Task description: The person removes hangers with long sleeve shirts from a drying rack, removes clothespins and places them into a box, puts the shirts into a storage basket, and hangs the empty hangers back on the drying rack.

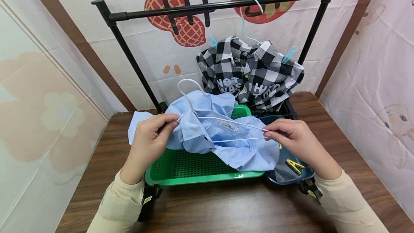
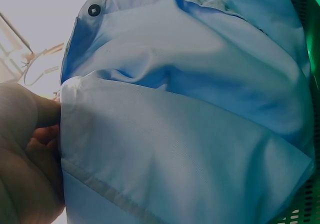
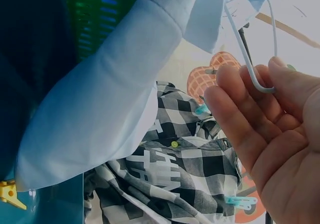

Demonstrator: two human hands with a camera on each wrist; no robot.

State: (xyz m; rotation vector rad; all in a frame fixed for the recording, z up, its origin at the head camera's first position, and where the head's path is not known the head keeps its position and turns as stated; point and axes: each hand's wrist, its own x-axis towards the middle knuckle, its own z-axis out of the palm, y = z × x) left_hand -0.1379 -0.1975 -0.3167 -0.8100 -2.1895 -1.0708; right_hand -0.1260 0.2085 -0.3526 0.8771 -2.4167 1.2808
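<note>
A light blue shirt (image 1: 194, 132) with dark snap buttons is spread above the green basket. Its left shoulder, near the collar, is pinched by my left hand (image 1: 150, 141) between thumb and fingers. In the left wrist view, that hand (image 2: 30, 154) is at the cloth's edge. My right hand (image 1: 292, 139) pinches the end of a white clothes hanger (image 1: 233, 120), with the loop of its end between thumb and fingers in the right wrist view. The hanger's other end is inside the shirt, hidden by the cloth, and its hook stands up behind the collar.
A green basket (image 1: 207, 181) stands under the shirt, a dark blue tray (image 1: 281, 179) with yellow clothespins (image 1: 294, 166) to its right. Behind, a black-and-white checked shirt (image 1: 249, 71) with light blue clothespins (image 1: 289, 54) hangs from a black rack (image 1: 213, 6).
</note>
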